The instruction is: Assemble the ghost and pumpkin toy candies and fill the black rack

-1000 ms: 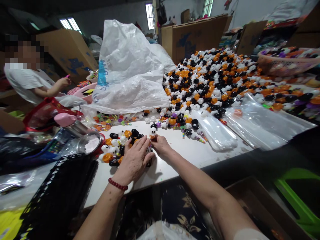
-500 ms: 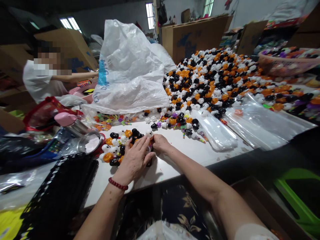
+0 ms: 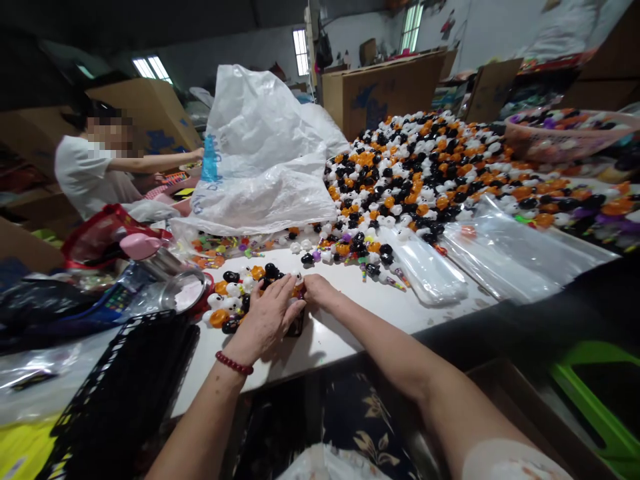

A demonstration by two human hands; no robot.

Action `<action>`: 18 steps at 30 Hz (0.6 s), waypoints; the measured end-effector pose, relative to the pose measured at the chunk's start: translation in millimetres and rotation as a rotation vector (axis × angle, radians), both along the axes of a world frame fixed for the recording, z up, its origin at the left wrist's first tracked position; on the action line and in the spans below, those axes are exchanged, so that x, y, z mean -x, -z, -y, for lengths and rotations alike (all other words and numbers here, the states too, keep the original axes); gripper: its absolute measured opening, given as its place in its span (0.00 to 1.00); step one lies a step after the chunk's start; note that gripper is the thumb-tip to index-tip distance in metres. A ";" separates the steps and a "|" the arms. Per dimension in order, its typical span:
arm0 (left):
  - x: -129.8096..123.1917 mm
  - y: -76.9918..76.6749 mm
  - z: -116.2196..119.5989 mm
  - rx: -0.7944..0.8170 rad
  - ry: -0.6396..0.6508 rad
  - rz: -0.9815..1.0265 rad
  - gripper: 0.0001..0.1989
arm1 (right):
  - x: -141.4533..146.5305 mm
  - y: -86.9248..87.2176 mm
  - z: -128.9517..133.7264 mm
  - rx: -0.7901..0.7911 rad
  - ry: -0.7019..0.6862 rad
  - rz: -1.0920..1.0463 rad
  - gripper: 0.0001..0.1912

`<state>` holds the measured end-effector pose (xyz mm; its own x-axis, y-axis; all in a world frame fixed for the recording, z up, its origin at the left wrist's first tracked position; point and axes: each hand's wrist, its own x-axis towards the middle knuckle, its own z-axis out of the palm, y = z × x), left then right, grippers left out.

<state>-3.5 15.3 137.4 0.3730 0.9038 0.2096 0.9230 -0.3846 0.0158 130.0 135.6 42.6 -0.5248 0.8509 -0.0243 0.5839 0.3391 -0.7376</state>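
Since a second ago, the white skull toy that stood up from the right hand (image 3: pixel 320 292) has sunk in beside the left hand (image 3: pixel 270 308), where a little of a white toy (image 3: pixel 299 277) shows; a co-worker (image 3: pixel 90 175) beyond has stretched out an arm. Judging by the layout, the gathering is partly done: a close-set group of toys (image 3: pixel 229 307) sits on the table (image 3: pixel 325 341) by the left hand, while a large loose heap of toys (image 3: pixel 400 177) is left behind. How many places remain in the group is hidden. Left palm faces down over the group, fingers nearly straight, thumb held out above a dark edge (image 3: pixel 296 327). Right forearm slants in from the lower right, its hand curled just beside the left fingertips; whether those fingers are clamped on a toy, I cannot tell
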 end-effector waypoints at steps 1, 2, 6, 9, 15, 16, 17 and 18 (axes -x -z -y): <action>-0.3 -2.2 -1.4 -0.004 -0.007 0.000 0.27 | -0.1 -2.1 -1.4 -0.014 -0.008 0.017 0.11; -0.7 -4.0 -3.3 -0.011 -0.012 -0.001 0.27 | -0.9 -3.9 -2.5 -0.027 -0.016 0.023 0.11; -4.0 -7.2 -13.4 -0.020 -0.022 0.000 0.26 | -7.3 -3.9 -0.4 -0.085 -0.028 -0.005 0.12; -6.5 -5.4 -22.1 0.006 -0.012 0.010 0.25 | -8.4 5.0 4.8 -0.118 0.009 -0.045 0.10; -10.1 5.4 -37.5 0.053 0.011 0.041 0.23 | 3.8 29.4 8.6 -0.087 0.144 -0.124 0.09; -10.8 5.2 -39.1 0.068 0.015 0.053 0.22 | 5.3 31.9 9.2 -0.072 0.160 -0.136 0.08; -11.3 3.7 -39.7 0.079 0.020 0.069 0.21 | 6.1 33.5 10.1 -0.055 0.170 -0.151 0.08; -11.2 0.6 -38.9 0.078 0.021 0.089 0.21 | 6.2 34.5 11.3 -0.042 0.175 -0.164 0.07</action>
<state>7.7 54.3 136.8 0.3753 0.9109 0.1717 0.9083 -0.3983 0.1276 123.8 124.3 8.1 -0.3636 0.9275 0.0869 0.5097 0.2762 -0.8148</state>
